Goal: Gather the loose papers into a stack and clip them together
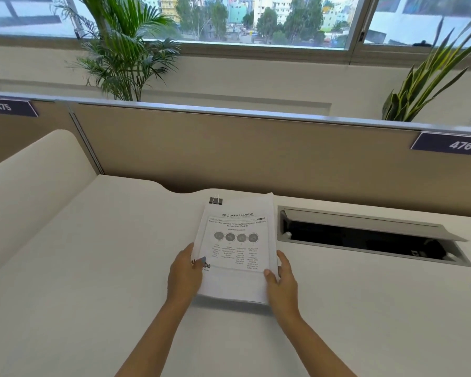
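I see my left hand (pixel 185 273) and right hand (pixel 282 278) gripping the paper stack (pixel 237 248) by its sides on the tabletop (pixel 93 268), thumbs on top; a black clip (pixel 216 200) sits at eleven o'clock.

A white table (pixel 93 268) meets a beige partition (pixel 229 151) tagged 475 and 476. Behind, daylight fills a wide window (pixel 256 20) flanked by two potted plants (pixel 125 50).
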